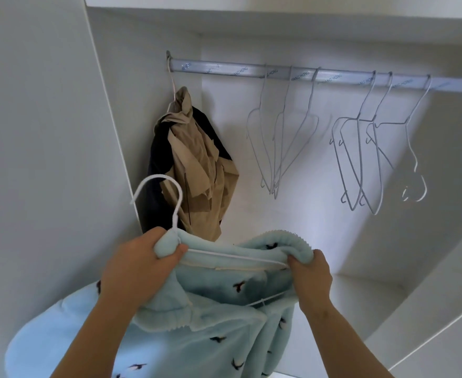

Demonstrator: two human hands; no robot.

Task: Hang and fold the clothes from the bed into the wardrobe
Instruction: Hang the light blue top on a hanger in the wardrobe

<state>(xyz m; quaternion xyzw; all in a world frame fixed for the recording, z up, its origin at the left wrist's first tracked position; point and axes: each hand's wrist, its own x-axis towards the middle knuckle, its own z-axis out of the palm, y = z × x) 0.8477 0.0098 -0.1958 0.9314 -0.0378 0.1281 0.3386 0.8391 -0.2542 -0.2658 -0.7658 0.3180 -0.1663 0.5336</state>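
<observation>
We held a light blue fleece garment (224,323) with small dark bird marks at 6 o'clock, before the open wardrobe (47,132). Our left grip (140,257), at 7 o'clock, pinched the fabric at the neck of a white hanger (232,256), whose hook stood upward. Our right grip (310,279), at 5 o'clock, clutched the fleece over the hanger's other arm. At 10 o'clock a tan garment (197,165) hung over a dark garment (156,173) from the rail (279,73). Six empty wire hangers (314,85) hung from 12 to 2 o'clock.

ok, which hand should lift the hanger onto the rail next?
Left. The left hand grips the white hanger right below its hook, near the rail; the right hand only pinches a shoulder of the blue fleece garment.
</observation>
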